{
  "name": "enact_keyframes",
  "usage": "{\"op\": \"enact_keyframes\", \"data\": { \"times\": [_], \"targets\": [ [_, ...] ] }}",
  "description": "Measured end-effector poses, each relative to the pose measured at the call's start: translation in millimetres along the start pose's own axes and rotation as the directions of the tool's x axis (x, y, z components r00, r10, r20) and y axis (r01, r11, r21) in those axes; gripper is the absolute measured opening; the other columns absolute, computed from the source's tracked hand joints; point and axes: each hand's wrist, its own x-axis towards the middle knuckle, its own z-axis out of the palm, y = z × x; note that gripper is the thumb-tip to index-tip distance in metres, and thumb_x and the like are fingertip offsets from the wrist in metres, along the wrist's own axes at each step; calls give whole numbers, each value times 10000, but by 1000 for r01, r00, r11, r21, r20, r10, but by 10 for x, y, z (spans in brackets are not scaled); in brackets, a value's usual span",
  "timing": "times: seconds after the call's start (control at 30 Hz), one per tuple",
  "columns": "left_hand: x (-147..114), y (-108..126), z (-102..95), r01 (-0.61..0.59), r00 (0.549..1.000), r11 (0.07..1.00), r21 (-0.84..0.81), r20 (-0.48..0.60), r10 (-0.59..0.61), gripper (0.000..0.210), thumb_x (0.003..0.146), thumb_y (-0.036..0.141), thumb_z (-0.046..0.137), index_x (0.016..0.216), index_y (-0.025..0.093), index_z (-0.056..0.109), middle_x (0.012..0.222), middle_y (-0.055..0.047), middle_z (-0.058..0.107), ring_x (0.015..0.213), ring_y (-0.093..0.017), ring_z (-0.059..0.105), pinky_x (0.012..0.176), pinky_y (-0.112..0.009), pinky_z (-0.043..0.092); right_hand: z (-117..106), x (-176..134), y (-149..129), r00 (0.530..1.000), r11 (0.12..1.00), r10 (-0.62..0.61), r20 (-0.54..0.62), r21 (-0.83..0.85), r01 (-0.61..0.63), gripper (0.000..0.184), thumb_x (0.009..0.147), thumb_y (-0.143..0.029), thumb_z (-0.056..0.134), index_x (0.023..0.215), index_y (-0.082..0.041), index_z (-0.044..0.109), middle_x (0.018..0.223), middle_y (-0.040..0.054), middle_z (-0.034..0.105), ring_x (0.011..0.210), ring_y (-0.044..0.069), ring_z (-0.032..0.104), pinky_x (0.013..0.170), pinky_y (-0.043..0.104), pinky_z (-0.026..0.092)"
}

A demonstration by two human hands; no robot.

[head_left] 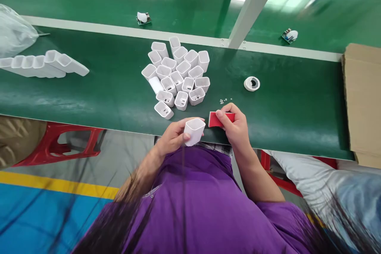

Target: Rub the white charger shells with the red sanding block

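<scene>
My left hand [175,137] is closed around a white plastic charger housing [195,131], its open end tipped up toward me. Between the thumb and fingers of my right hand [236,125] is a flat red piece [216,119] with a pale edge, which I cannot name more exactly. The red piece and the housing are a short way apart, just above the table's front edge. Beyond my left hand stands a cluster of similar white housings [181,100], most with the open end up and some showing slots inside. Small white crumbs [222,101] lie beyond my right hand.
A white ring-shaped roll [251,83] sits on the green table [282,115]. More housings [40,65] lie in a row at left, by a clear plastic bag [16,31]. Cardboard [363,103] stands at right. Two small circuit boards [144,18] rest beyond the white rail [125,29].
</scene>
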Motion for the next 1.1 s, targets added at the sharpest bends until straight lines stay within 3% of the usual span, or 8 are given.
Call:
{"op": "enact_keyframes", "data": {
  "times": [0.1,0.27,0.4,0.5,0.63,0.73,0.87,1.1],
  "targets": [
    [31,6,36,8,999,997,79,-50,-4,678,760,671,709,1171,133,699,889,-101,753,703,-178,662,613,-252,506,-2,-12,-1,994,993,-24,-107,109,36,469,823,-660,622,719,-245,432,576,-74,374,452,88,326,411,226,262],
    [-18,117,156,27,1000,945,325,5,-30,575,689,580,803,1043,132,733,797,-51,715,630,-144,588,567,-241,455,-26,-104,-187,977,948,-164,134,-252,194,419,807,-585,682,667,-224,523,600,-21,556,517,120,476,504,257,388],
    [-248,267,-16,-210,972,904,371,-25,236,550,708,571,787,1068,162,706,915,-84,736,758,-193,660,664,-282,504,-120,-98,-158,961,850,-240,-139,-508,138,413,814,-608,652,667,-229,583,569,2,595,496,155,501,495,290,381],
    [-409,409,-445,-283,857,773,567,-213,469,496,734,473,786,1121,207,629,1028,-85,724,905,-222,671,805,-332,517,-148,-44,-15,968,832,-245,-60,-525,178,481,783,-695,633,647,-236,599,505,-8,565,425,156,456,435,300,343],
    [-367,655,-1315,127,680,516,847,-453,577,420,739,327,755,1091,189,571,1125,-129,703,1110,-286,621,981,-438,468,-109,-14,106,950,797,-308,46,-533,284,493,806,-701,609,653,-232,620,533,-1,606,441,158,503,455,292,389],
    [-201,837,-1943,456,675,282,844,-534,508,403,726,306,718,1092,178,606,1212,-150,671,1267,-339,534,1137,-519,331,-96,0,144,939,780,-328,100,-532,329,504,834,-696,580,648,-229,613,537,-9,606,445,142,507,465,268,406],
    [-77,966,-2457,595,692,80,800,-561,454,364,789,350,658,1113,186,635,1379,-145,602,1473,-360,330,1239,-567,115,-104,28,182,934,764,-334,123,-544,345,518,848,-702,553,655,-225,608,539,-19,601,450,127,500,476,249,409],
    [-137,959,-2842,695,571,148,704,-664,483,407,782,352,598,1146,182,664,1403,-159,588,1433,-399,371,1205,-631,181,-60,23,66,941,778,-296,164,-530,338,496,885,-666,518,662,-226,575,557,-16,607,473,134,513,502,257,415]
  ]
}}
